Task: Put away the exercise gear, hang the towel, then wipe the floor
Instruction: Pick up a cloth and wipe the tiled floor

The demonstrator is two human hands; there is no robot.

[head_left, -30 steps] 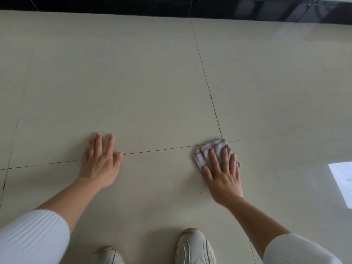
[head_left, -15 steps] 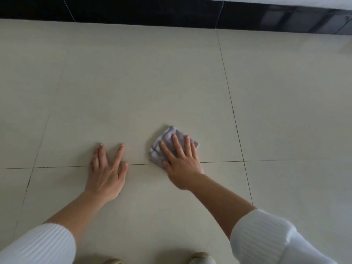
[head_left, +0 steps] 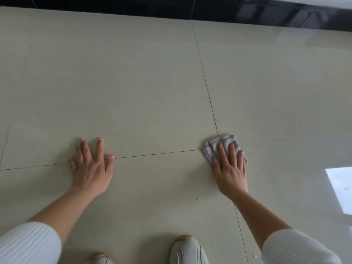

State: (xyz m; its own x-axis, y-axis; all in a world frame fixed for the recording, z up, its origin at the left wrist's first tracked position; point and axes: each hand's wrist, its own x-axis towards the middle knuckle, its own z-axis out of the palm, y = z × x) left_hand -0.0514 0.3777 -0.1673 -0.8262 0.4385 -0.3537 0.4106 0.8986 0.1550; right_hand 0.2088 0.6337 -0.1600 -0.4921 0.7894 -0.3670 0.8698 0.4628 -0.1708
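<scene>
Pale tiled floor (head_left: 133,82), glossy, thin dark joints crossing just beside the cloth. Black band (head_left: 133,6) along the far edge, perhaps a skirting, too dim to tell. Left hand (head_left: 91,168) flat on the tile, fingers spread, fingertips across one joint. Right hand (head_left: 231,173) flat, fingers straight, pressing a small grey striped cloth (head_left: 225,139) to the floor. White ribbed sleeves (head_left: 28,242) on both forearms. Two white shoes (head_left: 187,250) at the near edge. Bright rectangular patch of light (head_left: 341,189) at right.
</scene>
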